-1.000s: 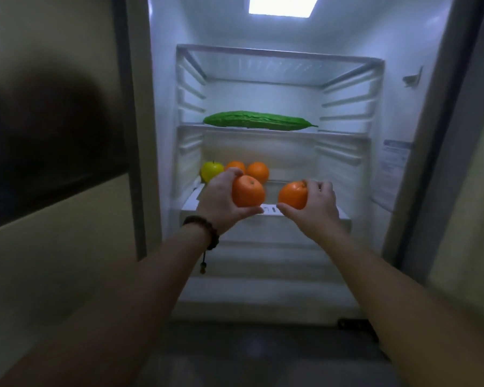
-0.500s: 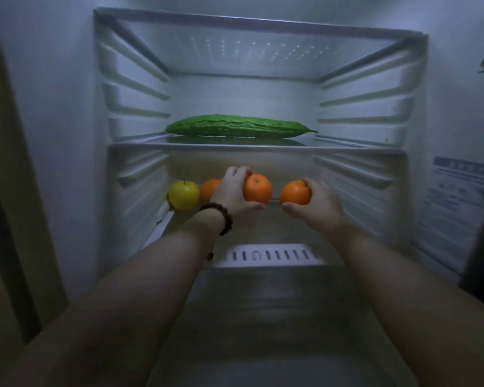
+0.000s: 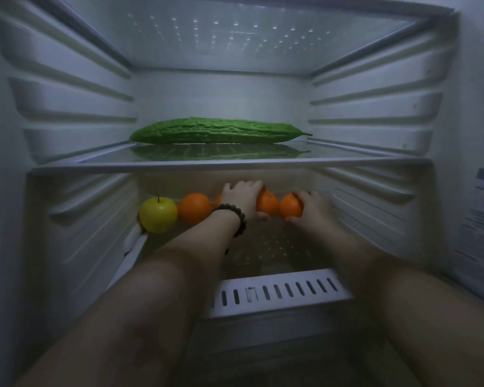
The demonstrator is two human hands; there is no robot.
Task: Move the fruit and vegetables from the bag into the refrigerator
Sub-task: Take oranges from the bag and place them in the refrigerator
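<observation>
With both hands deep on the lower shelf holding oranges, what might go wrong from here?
1. The oranges in the left hand and right hand are round; released carelessly, they could roll forward off the lower shelf.
2. The left wrist passes close beside the resting orange and yellow apple; withdrawing could nudge them.

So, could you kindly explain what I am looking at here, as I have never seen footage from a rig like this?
There is no machine: a person wears a camera on the head, looking forward and down, so the arms reaching in are their own. The view looks into an open refrigerator. On the upper shelf lies a bitter gourd. On the lower shelf sit a yellow apple and a loose orange. The left hand, with a bead bracelet, grips one orange; the right hand grips another, both low over that shelf.
</observation>
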